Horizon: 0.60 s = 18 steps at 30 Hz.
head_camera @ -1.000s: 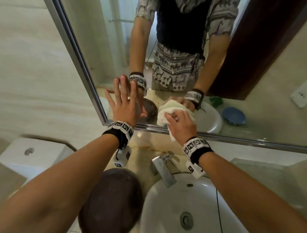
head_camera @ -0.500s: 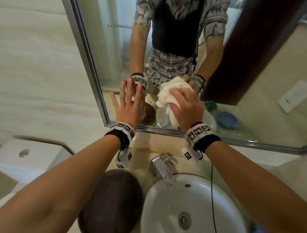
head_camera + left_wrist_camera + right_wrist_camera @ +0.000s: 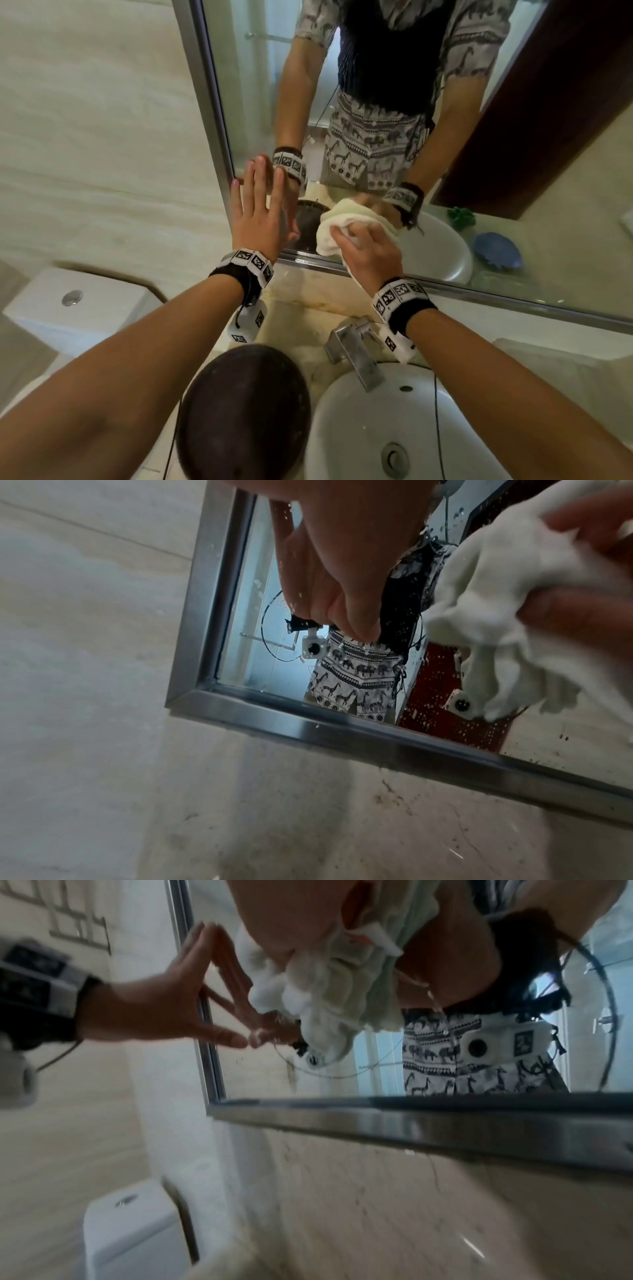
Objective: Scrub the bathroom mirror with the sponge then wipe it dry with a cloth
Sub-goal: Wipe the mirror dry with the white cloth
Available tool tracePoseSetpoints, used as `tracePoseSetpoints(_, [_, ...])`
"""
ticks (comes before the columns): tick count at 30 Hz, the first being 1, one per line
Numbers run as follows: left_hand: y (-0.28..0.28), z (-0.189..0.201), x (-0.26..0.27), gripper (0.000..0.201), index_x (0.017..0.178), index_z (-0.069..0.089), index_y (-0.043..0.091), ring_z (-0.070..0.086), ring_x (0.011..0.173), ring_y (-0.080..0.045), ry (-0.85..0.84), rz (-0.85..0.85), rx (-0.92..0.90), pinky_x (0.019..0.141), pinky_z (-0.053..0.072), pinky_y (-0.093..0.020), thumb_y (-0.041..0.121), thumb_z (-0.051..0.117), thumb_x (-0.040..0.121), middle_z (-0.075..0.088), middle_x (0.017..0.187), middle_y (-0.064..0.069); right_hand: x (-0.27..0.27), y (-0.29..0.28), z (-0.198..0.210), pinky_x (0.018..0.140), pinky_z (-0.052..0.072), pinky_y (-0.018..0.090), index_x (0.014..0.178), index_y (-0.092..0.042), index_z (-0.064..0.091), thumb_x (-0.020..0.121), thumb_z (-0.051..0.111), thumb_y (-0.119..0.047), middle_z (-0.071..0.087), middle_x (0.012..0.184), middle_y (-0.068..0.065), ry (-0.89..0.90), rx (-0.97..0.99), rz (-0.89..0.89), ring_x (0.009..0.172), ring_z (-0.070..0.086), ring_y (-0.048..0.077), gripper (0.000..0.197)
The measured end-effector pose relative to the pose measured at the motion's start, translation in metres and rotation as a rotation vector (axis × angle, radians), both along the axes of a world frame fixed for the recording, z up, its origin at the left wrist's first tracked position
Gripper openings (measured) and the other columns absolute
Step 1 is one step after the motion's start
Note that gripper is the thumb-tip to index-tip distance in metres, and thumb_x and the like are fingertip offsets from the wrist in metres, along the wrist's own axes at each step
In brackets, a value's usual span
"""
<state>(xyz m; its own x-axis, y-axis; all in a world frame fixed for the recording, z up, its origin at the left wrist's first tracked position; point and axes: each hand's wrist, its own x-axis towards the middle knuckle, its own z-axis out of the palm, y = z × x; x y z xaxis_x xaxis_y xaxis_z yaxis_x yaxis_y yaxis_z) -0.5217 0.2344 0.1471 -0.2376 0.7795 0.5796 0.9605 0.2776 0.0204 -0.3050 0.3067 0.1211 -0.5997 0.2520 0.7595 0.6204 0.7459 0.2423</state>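
Note:
The metal-framed bathroom mirror hangs above the sink. My left hand lies flat against its lower left corner, fingers straight and spread. My right hand grips a bunched white cloth and presses it on the glass just above the bottom frame. In the left wrist view the cloth sits right of my left hand, with water droplets on the glass below it. The right wrist view shows the cloth under my right hand, and my left hand touching the mirror. A green sponge-like thing appears only as a reflection.
A chrome faucet and a white basin sit directly below my arms. A dark brown round object stands left of the basin. The white toilet tank is at the far left. A blue dish shows in the reflection.
My right hand swept the cloth up the glass and has brought it back down to the bottom edge. The left hand stayed flat on the mirror.

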Motion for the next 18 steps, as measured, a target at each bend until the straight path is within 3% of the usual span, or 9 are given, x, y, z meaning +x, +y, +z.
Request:
tracePoseSetpoints(4, [0.000, -0.001, -0.001, 0.123, 0.154, 0.005, 0.009, 0.006, 0.147, -0.039, 0.019, -0.015, 0.025, 0.119, 0.014, -0.058, 0.054, 0.080, 0.068, 0.014, 0.158, -0.028, -0.002, -0.004, -0.031, 0.066, 0.052, 0.034, 0.108, -0.022, 0.070, 0.068, 0.077, -0.004, 0.064, 0.099, 0.002, -0.227, -0.206, 0.069, 0.091, 0.051, 0.025, 0.044])
tracePoseSetpoints(7, [-0.008, 0.001, -0.006, 0.092, 0.155, 0.011, 0.011, 0.008, 0.149, -0.036, 0.045, -0.087, 0.085, 0.119, 0.018, -0.054, 0.042, 0.067, 0.088, 0.013, 0.160, -0.024, -0.007, -0.012, -0.022, 0.063, 0.054, 0.036, 0.104, -0.022, 0.071, 0.071, 0.076, -0.007, 0.065, 0.100, 0.002, -0.208, -0.341, 0.043, 0.089, 0.059, 0.027, 0.036])
tracePoseSetpoints(9, [-0.018, 0.006, -0.015, 0.084, 0.156, 0.017, 0.013, 0.010, 0.149, -0.034, 0.084, -0.139, 0.050, 0.120, 0.017, -0.050, 0.038, 0.064, 0.090, 0.012, 0.161, -0.020, -0.008, -0.017, 0.000, 0.064, 0.055, 0.034, 0.102, -0.023, 0.072, 0.073, 0.075, -0.012, 0.067, 0.100, 0.000, -0.163, -0.333, 0.029, 0.090, 0.061, 0.025, 0.030])
tracePoseSetpoints(11, [-0.030, 0.015, -0.026, 0.079, 0.156, 0.019, 0.015, 0.012, 0.149, -0.032, 0.104, -0.148, -0.005, 0.119, 0.014, -0.053, 0.041, 0.054, 0.091, 0.012, 0.162, -0.017, -0.011, -0.021, 0.031, 0.069, 0.054, 0.033, 0.102, -0.022, 0.071, 0.076, 0.070, -0.017, 0.068, 0.102, -0.001, -0.064, -0.264, 0.006, 0.094, 0.060, 0.024, 0.026])
tracePoseSetpoints(14, [-0.043, 0.025, -0.046, 0.092, 0.157, 0.005, 0.015, 0.002, 0.150, -0.033, 0.066, -0.061, -0.102, 0.115, 0.006, -0.066, 0.055, 0.040, 0.081, -0.001, 0.163, -0.015, -0.024, -0.025, 0.079, 0.077, 0.053, 0.034, 0.112, -0.020, 0.068, 0.082, 0.064, -0.017, 0.064, 0.112, 0.003, 0.141, -0.174, -0.028, 0.106, 0.055, 0.026, 0.030])
tracePoseSetpoints(18, [-0.043, 0.029, -0.076, 0.130, 0.152, -0.018, 0.014, -0.008, 0.150, -0.032, 0.118, 0.030, -0.152, 0.116, 0.008, -0.065, 0.057, 0.074, 0.072, -0.025, 0.159, -0.010, -0.051, -0.020, 0.122, 0.081, 0.048, 0.027, 0.126, -0.028, 0.053, 0.087, 0.062, -0.018, 0.044, 0.128, 0.004, 0.447, -0.142, -0.066, 0.119, 0.049, 0.030, 0.042])
